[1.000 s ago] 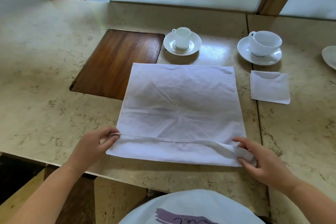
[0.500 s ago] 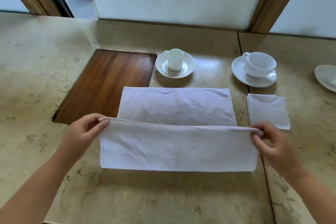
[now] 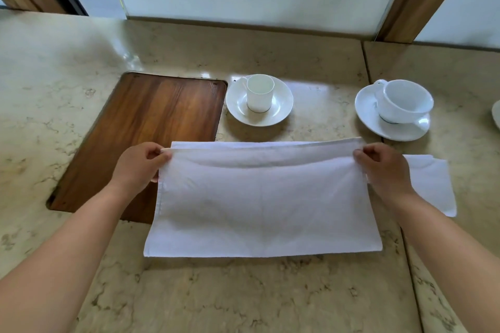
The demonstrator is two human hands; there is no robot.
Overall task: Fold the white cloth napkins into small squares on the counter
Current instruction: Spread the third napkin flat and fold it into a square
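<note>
A: Going left to right, what do you see first?

B: A wood inlay set into the counter, under the napkin's left end. Then the left hand, fingers curled, pinching the far-left corner of the napkin.

A: And the napkin itself?

B: In the middle of the counter, near the person, doubled into a long band. The near edge is the fold; the carried edge lies almost over the far edge, a sliver of the lower layer showing beyond it.

A: The other hand?

B: The right hand pinches the far-right corner the same way. Just right of it, partly under the wrist, lies a folded napkin.

A: So how should this fold be finished?

B: I'd say match both corners to the lower layer before letting go, keeping the top edge taut so it doesn't sag mid-span. Then lower it flat and smooth from the near fold outward to push out the slack.

A: Any risk?

B: The cup on its saucer and the wide cup stand just beyond the far edge; keep the cloth short of them.
</note>
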